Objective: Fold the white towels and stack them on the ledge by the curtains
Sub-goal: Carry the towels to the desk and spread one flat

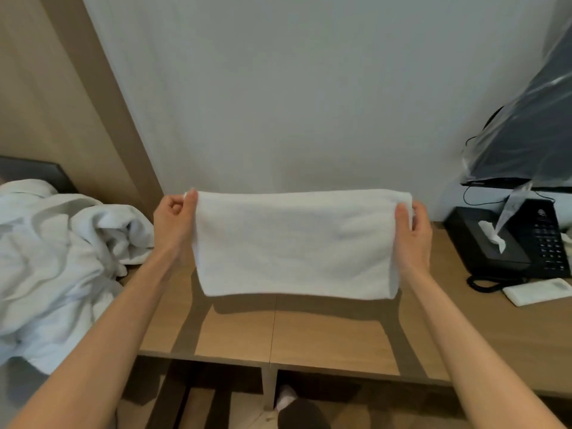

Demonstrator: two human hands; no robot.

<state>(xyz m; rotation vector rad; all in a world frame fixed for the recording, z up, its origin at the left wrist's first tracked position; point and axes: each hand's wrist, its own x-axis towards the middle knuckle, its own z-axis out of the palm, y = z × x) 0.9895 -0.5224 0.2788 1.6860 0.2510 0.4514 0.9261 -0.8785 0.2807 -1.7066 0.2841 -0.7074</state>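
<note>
At the far left a heap of crumpled white towels and bedding (pixel 58 252) lies piled, its right edge spilling onto the left end of the light brown wooden desk (pixel 325 339). Just right of the heap, the left hand (pixel 173 222) is raised above the desk, thumb and fingers pinched on the upper left corner of a white terry towel (pixel 294 243). The towel is folded into a wide rectangle and hangs stretched flat between both hands, in the air above the desk and in front of the pale grey-white wall (pixel 294 88); its lower edge hangs free, casting a shadow on the wood below. The right hand (pixel 413 233) pinches the upper right corner the same way, thumb toward the camera. Farther right on the desk stands a black tissue box (pixel 483 243) with a white tissue poking out, a black push-button telephone (pixel 548 239) just beside it, and a small flat white pad-like object (pixel 538 291) in front of them. Above these tilts a dark screen wrapped in clear plastic film (pixel 532 137).
</note>
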